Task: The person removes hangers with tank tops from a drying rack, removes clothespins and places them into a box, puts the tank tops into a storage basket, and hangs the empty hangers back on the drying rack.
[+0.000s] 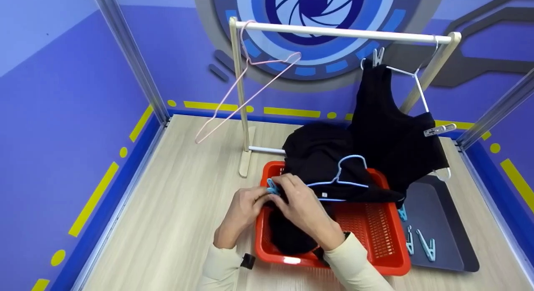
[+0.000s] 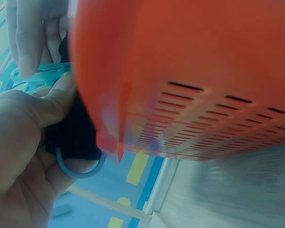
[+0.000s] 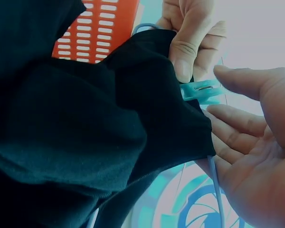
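Note:
A black garment (image 1: pixel 317 157) on a light blue hanger (image 1: pixel 338 180) lies across the red basket (image 1: pixel 400 257). At its left end, a light blue clothespin (image 3: pixel 199 91) sits over the edge of the cloth. My left hand (image 1: pixel 244 207) pinches the cloth right beside the clothespin, its thumb pressed on the fabric in the right wrist view. The thumb and fingers of my right hand (image 1: pixel 302 203) are around the clothespin's handle end. In the left wrist view, the hanger's hook (image 2: pixel 80 171) shows below the dark cloth.
Behind the basket stands a rack with a white bar (image 1: pixel 333 31). A pink hanger (image 1: pixel 246 99) hangs at its left, and a black top (image 1: pixel 388 128) with grey clothespins (image 1: pixel 440 129) at its right. A grey tray (image 1: pixel 448 224) with several light blue clothespins (image 1: pixel 427 245) lies right of the basket.

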{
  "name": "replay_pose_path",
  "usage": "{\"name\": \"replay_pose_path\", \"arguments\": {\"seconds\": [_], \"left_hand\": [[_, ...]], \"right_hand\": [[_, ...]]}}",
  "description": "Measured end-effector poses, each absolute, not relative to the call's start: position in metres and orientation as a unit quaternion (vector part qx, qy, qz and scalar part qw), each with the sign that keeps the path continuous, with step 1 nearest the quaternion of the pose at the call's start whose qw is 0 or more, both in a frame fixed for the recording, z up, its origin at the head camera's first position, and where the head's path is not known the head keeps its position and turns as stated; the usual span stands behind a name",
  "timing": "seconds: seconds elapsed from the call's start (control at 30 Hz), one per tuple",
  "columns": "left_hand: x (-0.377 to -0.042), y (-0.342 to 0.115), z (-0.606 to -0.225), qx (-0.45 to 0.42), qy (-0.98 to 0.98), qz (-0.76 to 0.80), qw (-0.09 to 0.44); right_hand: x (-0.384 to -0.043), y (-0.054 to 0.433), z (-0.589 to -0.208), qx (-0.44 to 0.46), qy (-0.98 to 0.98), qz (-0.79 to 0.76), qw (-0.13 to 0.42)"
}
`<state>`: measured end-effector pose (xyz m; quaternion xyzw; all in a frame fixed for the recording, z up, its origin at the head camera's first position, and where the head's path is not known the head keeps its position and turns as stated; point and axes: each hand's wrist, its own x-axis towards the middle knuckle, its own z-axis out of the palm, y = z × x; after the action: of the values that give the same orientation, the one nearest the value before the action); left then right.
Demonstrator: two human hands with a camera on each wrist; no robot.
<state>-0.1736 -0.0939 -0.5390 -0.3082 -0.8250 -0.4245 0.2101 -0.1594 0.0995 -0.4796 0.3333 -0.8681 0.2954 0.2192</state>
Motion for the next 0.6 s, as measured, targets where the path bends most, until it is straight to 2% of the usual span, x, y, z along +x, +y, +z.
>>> {"name": "replay_pose_path", "arguments": {"seconds": [0.37,0.6], "left_hand": [[-0.1746,-0.0941,-0.5402,-0.315,-0.820,-0.421,0.229],[-0.1740,-0.0941,-0.5392,-0.316,-0.819,-0.428,0.215]], "right_hand": [[-0.1603,0.0953,-0.4787,0.312,-0.859,0.360,0.186],[-0.1604,0.0966,-0.4788,0.306,-0.846,0.401,0.174]]}}
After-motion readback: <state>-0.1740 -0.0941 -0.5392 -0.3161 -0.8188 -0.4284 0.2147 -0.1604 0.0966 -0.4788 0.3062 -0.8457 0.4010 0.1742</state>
